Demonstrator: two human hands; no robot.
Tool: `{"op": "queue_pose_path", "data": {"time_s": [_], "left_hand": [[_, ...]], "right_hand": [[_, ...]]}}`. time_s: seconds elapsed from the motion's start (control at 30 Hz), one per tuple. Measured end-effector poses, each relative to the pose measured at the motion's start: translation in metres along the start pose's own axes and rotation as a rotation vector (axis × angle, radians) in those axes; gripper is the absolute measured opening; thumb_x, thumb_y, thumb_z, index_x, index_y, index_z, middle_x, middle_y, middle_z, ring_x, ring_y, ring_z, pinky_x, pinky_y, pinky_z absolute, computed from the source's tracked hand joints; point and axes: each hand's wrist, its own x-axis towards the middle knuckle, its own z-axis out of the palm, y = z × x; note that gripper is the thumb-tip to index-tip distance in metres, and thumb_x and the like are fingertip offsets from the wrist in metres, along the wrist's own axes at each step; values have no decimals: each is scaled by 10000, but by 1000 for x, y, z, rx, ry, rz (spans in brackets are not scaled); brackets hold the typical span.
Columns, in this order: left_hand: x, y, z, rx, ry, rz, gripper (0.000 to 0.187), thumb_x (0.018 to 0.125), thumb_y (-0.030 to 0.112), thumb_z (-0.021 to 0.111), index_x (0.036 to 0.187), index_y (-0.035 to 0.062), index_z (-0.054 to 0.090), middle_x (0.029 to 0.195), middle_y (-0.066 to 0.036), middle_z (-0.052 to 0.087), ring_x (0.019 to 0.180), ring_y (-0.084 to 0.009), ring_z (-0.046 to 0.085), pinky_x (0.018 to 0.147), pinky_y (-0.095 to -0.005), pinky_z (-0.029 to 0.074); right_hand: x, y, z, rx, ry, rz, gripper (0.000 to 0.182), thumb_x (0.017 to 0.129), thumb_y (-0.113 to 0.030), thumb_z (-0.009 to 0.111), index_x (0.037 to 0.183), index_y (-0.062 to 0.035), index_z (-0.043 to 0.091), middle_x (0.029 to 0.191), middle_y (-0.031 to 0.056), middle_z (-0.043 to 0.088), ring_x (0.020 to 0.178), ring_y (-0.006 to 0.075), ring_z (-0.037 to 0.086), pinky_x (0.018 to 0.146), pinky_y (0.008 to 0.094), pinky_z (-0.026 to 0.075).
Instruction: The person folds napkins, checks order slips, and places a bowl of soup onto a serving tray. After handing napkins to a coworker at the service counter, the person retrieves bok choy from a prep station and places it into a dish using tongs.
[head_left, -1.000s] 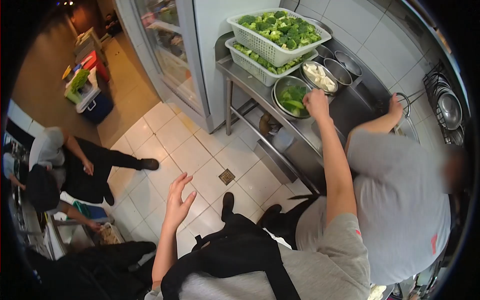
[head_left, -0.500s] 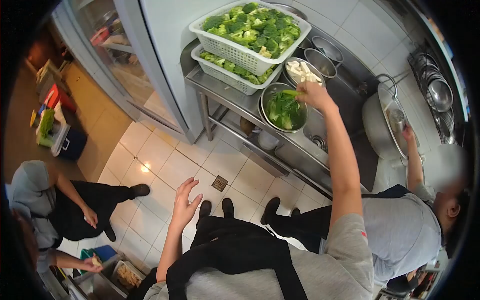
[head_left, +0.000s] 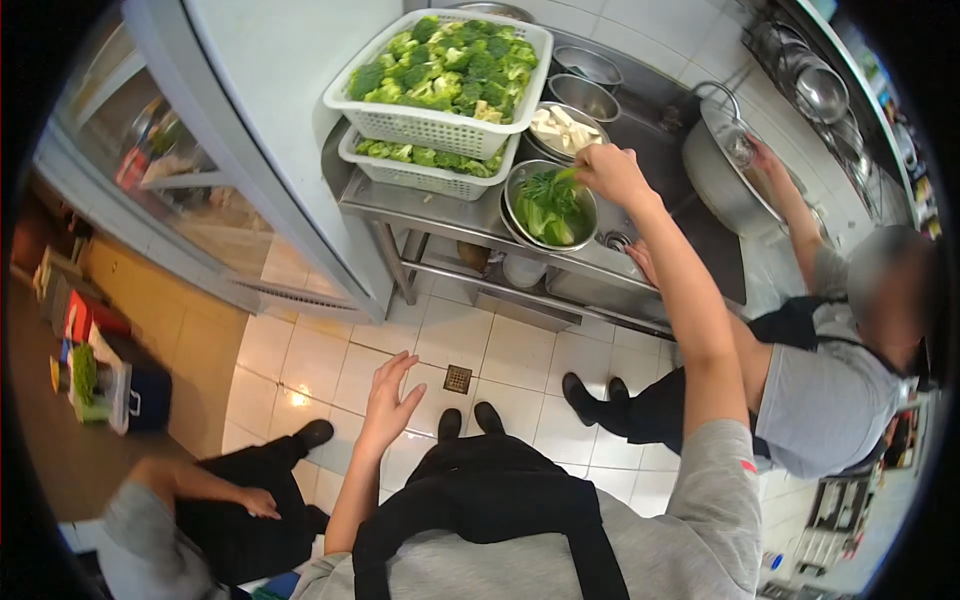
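Note:
My right hand (head_left: 612, 174) is closed on a leafy green stalk at the upper right rim of a metal bowl (head_left: 515, 222). Inside that bowl are leafy greens (head_left: 550, 208). Over the tiled floor, well away from the counter, my left hand (head_left: 388, 405) hangs open with its fingers spread, holding nothing. Just behind the greens stands another bowl with white cut pieces (head_left: 565, 130). To the left, a white perforated basket (head_left: 425, 125) heaped with broccoli (head_left: 455, 72) is stacked on a second basket (head_left: 420, 180), also with broccoli.
A co-worker at right has one hand (head_left: 645, 263) by the counter edge and another (head_left: 770, 160) holding a clear or metal vessel at a large pot (head_left: 715, 165). More metal bowls (head_left: 583, 98) stand behind. Another person (head_left: 160, 520) is at lower left, near a glass-door fridge (head_left: 300, 250).
My view has shifted, so the counter sits further left. My right hand stays at the greens bowl, wrist more raised. The right co-worker's second hand now shows by the counter edge.

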Motion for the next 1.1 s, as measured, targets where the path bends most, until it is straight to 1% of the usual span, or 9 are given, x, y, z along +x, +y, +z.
{"op": "queue_pose_path", "data": {"time_s": [0.23,0.3,0.43,0.53,0.7,0.87,0.93,1.0,1.1], "left_hand": [[23,-5,10,-21,-192,167,436,784,135,624,1199,60,511,1285,-171,452,1198,-334,402,1003,-390,323],[27,-1,23,-30,-304,260,436,783,132,624,1198,59,511,1287,-172,450,1201,-334,403,1006,-389,321],[40,-10,59,-53,-485,256,430,786,144,620,1193,54,515,1267,-181,469,1195,-336,414,1006,-388,317],[45,7,91,78,-647,364,424,789,164,618,1183,44,519,1242,-187,487,1173,-339,430,994,-393,327],[36,51,180,312,-1002,650,450,785,232,626,1166,19,520,1209,-189,507,1135,-348,452,963,-411,354],[-44,148,300,300,-1264,893,464,791,239,621,1185,23,506,1220,-174,502,1134,-343,452,964,-397,357],[-86,191,349,298,-1330,980,471,797,250,615,1194,24,499,1226,-169,500,1138,-342,449,968,-392,354],[-131,227,392,202,-1485,1084,491,814,281,593,1219,29,478,1248,-167,484,1155,-339,435,975,-392,348],[-188,275,447,183,-1560,1189,513,825,313,574,1243,40,458,1274,-164,461,1174,-334,419,979,-401,342]], "right_hand": [[-43,-6,2,-109,-53,123,148,759,-245,623,848,-133,660,805,67,665,824,239,641,798,504,352],[-71,-3,-7,-108,76,178,124,751,-178,566,798,-103,654,791,81,660,791,249,645,754,501,373],[-186,-2,-37,-26,121,280,194,709,-215,556,807,-74,646,753,149,635,760,302,628,720,480,419],[-310,-3,-44,80,128,279,164,741,-146,523,839,-90,642,734,110,614,750,276,597,733,440,375],[-519,3,-27,187,-300,817,115,707,-145,592,815,-106,590,703,89,622,758,261,618,743,426,348],[-761,49,-26,74,-392,1434,117,723,-97,606,839,-78,599,845,118,643,856,307,617,714,487,430],[-857,62,-17,-4,-248,1524,94,701,-85,613,791,-60,609,844,135,634,854,321,611,698,456,451],[-935,75,-19,5,124,1623,85,672,-96,632,738,-44,616,798,162,628,809,341,610,673,423,472],[-1028,92,-4,4,254,1869,117,650,-118,659,718,-30,622,728,195,613,740,360,608,659,408,482]]}}
